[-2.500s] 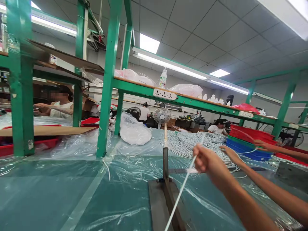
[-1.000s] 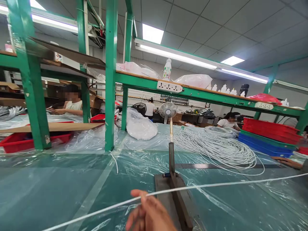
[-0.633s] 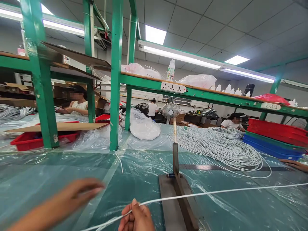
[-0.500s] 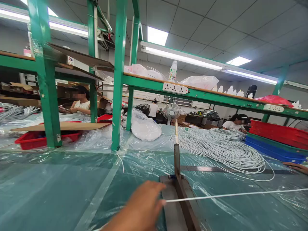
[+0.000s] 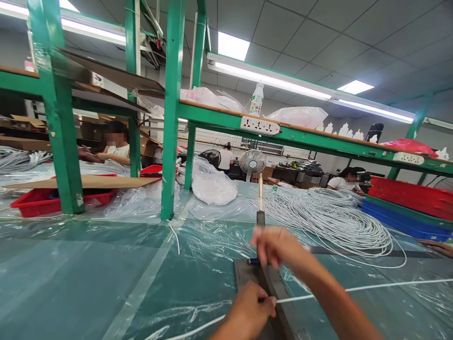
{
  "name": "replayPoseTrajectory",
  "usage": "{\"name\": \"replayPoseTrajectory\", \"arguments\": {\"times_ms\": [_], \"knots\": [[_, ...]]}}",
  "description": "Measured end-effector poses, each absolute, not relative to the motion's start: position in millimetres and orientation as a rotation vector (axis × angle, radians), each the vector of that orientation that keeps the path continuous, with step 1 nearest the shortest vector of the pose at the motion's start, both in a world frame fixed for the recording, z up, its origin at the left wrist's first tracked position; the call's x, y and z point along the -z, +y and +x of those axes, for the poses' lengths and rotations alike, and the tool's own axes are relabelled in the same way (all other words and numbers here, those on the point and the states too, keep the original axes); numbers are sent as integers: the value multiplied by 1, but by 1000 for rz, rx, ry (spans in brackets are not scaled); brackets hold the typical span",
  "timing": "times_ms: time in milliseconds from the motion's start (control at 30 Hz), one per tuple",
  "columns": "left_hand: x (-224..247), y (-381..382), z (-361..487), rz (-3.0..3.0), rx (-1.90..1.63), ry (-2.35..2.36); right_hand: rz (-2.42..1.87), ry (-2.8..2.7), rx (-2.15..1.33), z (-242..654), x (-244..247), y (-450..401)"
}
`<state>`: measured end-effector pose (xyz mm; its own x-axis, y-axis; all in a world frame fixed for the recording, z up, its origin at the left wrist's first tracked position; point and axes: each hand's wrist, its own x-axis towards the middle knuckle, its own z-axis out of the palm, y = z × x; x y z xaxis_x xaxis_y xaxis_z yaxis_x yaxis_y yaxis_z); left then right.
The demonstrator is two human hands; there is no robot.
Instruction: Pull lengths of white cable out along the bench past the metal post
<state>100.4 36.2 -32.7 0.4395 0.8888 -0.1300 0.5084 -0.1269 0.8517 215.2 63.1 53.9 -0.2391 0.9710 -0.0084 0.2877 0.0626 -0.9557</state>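
Observation:
My left hand (image 5: pixel 249 307) pinches a white cable (image 5: pixel 371 285) between thumb and fingers, over the base of a metal lever tool that looks like a bench cutter (image 5: pixel 244 274). The cable runs right past my right forearm to the frame's edge, and another length trails lower left from my left hand. My right hand (image 5: pixel 278 245), smeared by motion, is at the tool's upright lever (image 5: pixel 261 218), fingers bent downward. Whether it grips the lever I cannot tell. A small spring (image 5: pixel 253 262) sits at the hinge.
A big coil of white cable (image 5: pixel 339 226) lies behind, beside stacked red and blue trays (image 5: pixel 406 217). Another person's hand (image 5: pixel 437 246) rests at the right edge. Green posts (image 5: pixel 171 141) and a shelf (image 5: pixel 215 112) stand ahead. A short cable piece (image 5: pixel 176 241) lies on the plastic-covered table (image 5: pixel 88 278).
My right hand has come into view and reached the lever. My left hand has moved slightly right and down over the tool's base, with the cable in its fingers.

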Motion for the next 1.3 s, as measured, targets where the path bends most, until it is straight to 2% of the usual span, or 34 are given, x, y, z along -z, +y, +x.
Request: {"name": "replayPoseTrajectory", "arguments": {"times_ms": [67, 133, 300, 500, 667, 833, 1067, 1300], "knots": [[39, 39, 103, 1797, -539, 1233, -1294, -1364, -975, 234, -72, 106], [48, 44, 104, 1797, -565, 1244, -1333, -1178, -891, 249, -81, 150], [66, 57, 106, 1715, -557, 1209, -1362, -1029, -1096, 258, -78, 210], [66, 54, 114, 1588, -622, 1373, -1341, -1005, -1212, 251, -85, 211], [56, 46, 115, 1586, -598, 1402, -1242, -1019, -1246, 264, -108, 169], [50, 46, 114, 1616, -588, 1395, -1189, -950, -1239, 274, -117, 71], [53, 47, 115, 1661, -587, 1361, -1473, -746, -1309, 264, -78, -55], [48, 44, 113, 1698, -603, 1379, -1560, -832, -1552, 251, -26, -79]]}}
